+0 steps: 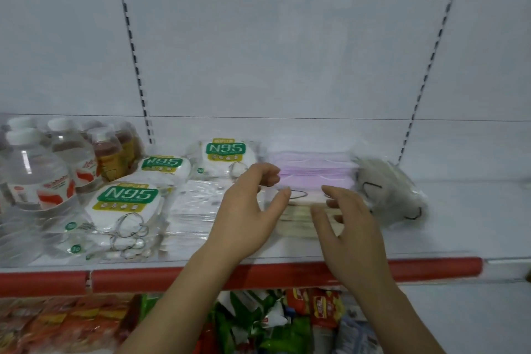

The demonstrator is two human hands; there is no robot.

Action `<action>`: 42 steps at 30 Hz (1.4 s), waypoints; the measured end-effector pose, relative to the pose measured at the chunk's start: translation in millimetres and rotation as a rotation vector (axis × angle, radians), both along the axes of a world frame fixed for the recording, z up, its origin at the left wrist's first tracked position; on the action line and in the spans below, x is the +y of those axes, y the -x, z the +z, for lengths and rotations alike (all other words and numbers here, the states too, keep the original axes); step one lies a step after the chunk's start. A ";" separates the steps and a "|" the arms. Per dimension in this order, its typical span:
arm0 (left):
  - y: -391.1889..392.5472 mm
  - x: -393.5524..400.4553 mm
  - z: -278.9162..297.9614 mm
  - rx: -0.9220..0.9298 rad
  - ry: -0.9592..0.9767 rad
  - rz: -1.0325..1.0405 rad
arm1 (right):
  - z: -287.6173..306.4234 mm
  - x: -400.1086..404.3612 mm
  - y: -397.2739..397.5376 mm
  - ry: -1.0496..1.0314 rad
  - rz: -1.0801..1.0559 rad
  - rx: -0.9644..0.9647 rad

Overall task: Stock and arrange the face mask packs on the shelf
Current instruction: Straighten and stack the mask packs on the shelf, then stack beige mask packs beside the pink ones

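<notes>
Several face mask packs lie on the white shelf (459, 227). Three N95 packs (126, 204) sit at the left and back, beside a clear pack of white masks (195, 207). A pack of pink masks (313, 169) lies at the middle back, with a pack of pale yellowish masks (298, 215) in front of it. A greyish pack (393, 192) lies to the right. My left hand (250, 213) hovers over the yellowish pack's left end with loosely curved fingers, holding nothing. My right hand (344, 221) hangs over its right end with spread fingers.
Shrink-wrapped water bottles (34, 178) and brown drink bottles (112, 152) stand at the shelf's left end. A red price strip (143, 279) edges the shelf front. Snack packets (273, 322) fill the shelf below. Slotted uprights run up the white back panel.
</notes>
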State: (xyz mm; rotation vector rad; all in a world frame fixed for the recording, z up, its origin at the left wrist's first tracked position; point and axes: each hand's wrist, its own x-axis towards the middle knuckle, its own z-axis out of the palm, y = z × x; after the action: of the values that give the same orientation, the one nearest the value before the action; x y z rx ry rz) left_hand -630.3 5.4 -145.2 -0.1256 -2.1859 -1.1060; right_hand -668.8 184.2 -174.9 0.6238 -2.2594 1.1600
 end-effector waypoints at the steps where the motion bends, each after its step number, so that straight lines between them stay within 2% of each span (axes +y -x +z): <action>1: 3.8 17.1 2.4 0.010 -0.061 -0.026 | -0.2 15.7 -0.1 0.020 -0.021 0.001; 5: 23.0 101.9 6.9 0.029 -0.182 -0.129 | -3.2 87.4 4.4 0.079 -0.110 -0.002; 8: 43.6 178.8 2.4 0.016 -0.194 -0.189 | -7.8 155.8 12.4 0.110 -0.170 0.019; 18: 107.3 439.9 -16.5 -0.067 -0.260 -0.369 | -12.8 406.3 45.9 0.063 -0.399 -0.082; 24: 163.1 548.0 -13.8 -0.300 -0.251 -0.438 | -10.9 515.4 79.1 0.062 -0.527 -0.161; 30: 245.0 622.1 -18.1 -0.500 -0.152 -0.410 | -6.2 601.9 130.9 0.055 -0.565 -0.281; 35: 325.8 662.8 -33.5 -0.625 0.118 -0.309 | 1.1 667.3 203.3 -0.057 -0.590 -0.316; 38: 368.5 678.2 -43.9 -0.711 0.241 -0.191 | 6.2 697.4 256.4 -0.169 -0.560 -0.377; 42: 399.3 691.7 -50.9 -0.757 0.367 -0.053 | -0.7 727.9 328.5 -0.435 -0.495 -0.496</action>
State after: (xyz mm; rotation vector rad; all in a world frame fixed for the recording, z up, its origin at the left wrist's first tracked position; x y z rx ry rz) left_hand -1029.6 697.1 -196.2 0.0961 -3.0665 -0.8414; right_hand -997.3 912.1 -175.6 -0.1123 -2.8902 0.6211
